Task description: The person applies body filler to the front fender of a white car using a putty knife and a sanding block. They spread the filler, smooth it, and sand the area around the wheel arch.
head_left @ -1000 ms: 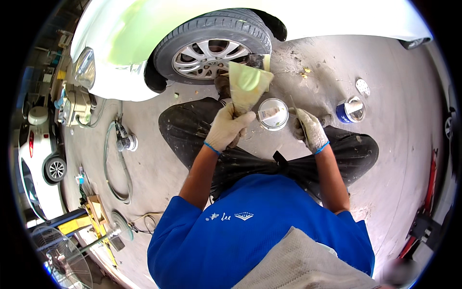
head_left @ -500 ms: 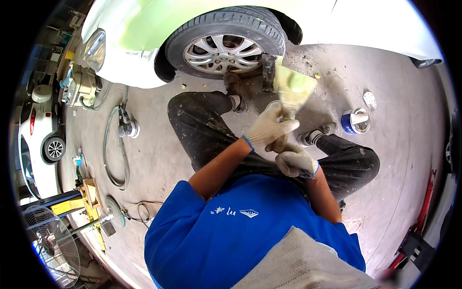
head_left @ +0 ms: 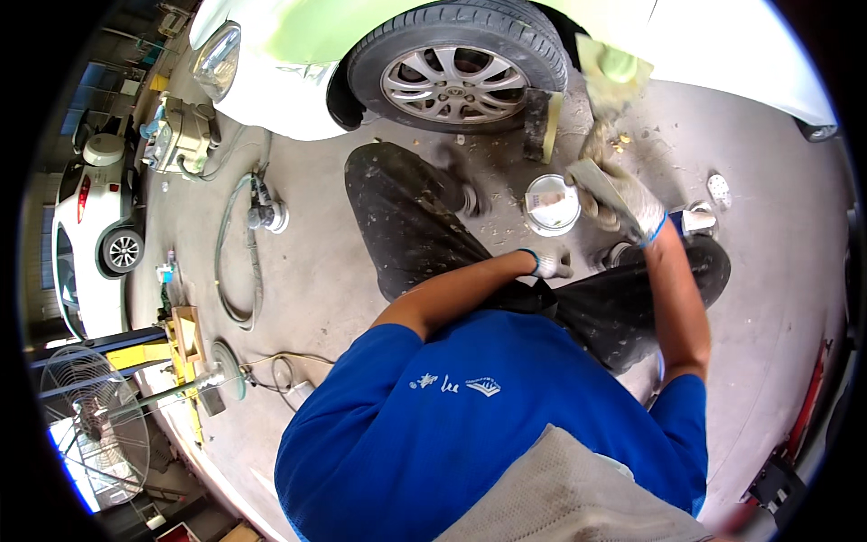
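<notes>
My right hand (head_left: 632,204), in a dirty knitted glove, is closed around the handle of a putty knife (head_left: 614,77). Its wide blade points away from me and carries yellow-green putty. A grey flat shape shows at the fingers; I cannot make out whether it is another tool or part of the glove. My left hand (head_left: 552,264), gloved too, hangs low between my knees with its fingers curled and nothing visible in them. Just beyond it a round tin (head_left: 553,208) with a pale top sits on the floor.
Ahead stands a white car (head_left: 280,99) with a greenish patch on its fender, beside the wheel (head_left: 456,86). A dark block (head_left: 540,125) is near the tyre. At right are a blue tin (head_left: 695,221) and a perforated disc (head_left: 719,191). A sander (head_left: 268,215) with hose and a fan (head_left: 95,415) are left.
The putty knife has passed from my left hand to my right and moved up and right. My hands have separated, my left dropping lower. The pale-topped tin has come into view.
</notes>
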Demonstrator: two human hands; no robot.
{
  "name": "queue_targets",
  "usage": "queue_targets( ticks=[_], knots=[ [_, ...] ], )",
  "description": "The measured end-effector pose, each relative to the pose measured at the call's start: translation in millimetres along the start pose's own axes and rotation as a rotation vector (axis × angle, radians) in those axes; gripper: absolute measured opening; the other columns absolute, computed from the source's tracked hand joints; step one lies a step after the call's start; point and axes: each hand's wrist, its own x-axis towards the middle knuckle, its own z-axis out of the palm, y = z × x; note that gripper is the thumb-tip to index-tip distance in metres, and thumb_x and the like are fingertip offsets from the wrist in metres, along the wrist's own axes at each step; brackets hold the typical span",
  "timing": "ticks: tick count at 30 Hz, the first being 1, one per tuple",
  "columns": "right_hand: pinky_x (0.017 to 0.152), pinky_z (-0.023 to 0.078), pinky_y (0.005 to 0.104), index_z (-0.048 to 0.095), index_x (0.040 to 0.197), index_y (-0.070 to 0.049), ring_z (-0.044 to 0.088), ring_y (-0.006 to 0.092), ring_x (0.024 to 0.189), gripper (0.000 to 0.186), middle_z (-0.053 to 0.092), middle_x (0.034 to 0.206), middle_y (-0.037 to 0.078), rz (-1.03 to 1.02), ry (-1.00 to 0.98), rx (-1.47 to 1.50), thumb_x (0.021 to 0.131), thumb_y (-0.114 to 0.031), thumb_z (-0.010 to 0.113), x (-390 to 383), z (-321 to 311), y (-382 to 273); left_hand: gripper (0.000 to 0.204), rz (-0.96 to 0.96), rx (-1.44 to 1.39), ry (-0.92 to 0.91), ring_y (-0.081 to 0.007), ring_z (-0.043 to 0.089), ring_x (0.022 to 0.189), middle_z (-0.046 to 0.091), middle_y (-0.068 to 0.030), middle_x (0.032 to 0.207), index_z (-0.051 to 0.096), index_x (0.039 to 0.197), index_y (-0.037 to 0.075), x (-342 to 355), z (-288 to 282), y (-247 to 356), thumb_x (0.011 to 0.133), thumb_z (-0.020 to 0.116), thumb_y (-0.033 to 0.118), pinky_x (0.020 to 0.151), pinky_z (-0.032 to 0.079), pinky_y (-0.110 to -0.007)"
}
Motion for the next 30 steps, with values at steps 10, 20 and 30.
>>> queue_targets(
  ticks=[10, 20, 30],
  knots=[
    [0.082, 0.054, 0.0352, 0.070, 0.114, -0.001, 0.068, 0.0191, 0.092, 0.038, 0.072, 0.099, 0.009, 0.193, -0.405, -0.563, 0.097, -0.035, 0.065, 104, -1, 8, 0.042, -0.039, -0.039, -0.512, -0.0278, 0.070, 0.095, 0.075, -0.0148, 0.102, 0.071, 0.116, 0.006, 24, 55, -63, 0.095, 0.058, 0.041, 0.085, 0.054, -0.042],
    [0.089, 0.051, 0.0356, 0.071, 0.118, -0.001, 0.068, 0.0223, 0.099, 0.043, 0.074, 0.107, 0.017, 0.467, -0.495, -0.269, 0.097, -0.038, 0.064, 128, 61, -7, 0.042, -0.147, -0.464, -0.469, -0.0267, 0.070, 0.094, 0.074, -0.0140, 0.103, 0.070, 0.117, 0.006, -75, -47, -104, 0.096, 0.057, 0.040, 0.085, 0.054, -0.041],
    [0.089, 0.052, 0.0393, 0.069, 0.117, 0.000, 0.068, 0.0245, 0.096, 0.046, 0.074, 0.101, 0.015, 0.211, -0.380, -0.174, 0.095, -0.041, 0.065, 165, 186, 85, 0.042, -0.122, -0.578, -0.377, -0.0256, 0.070, 0.093, 0.073, -0.0132, 0.104, 0.069, 0.118, 0.006, -223, -101, -161, 0.097, 0.056, 0.040, 0.085, 0.055, -0.041]
  ],
)
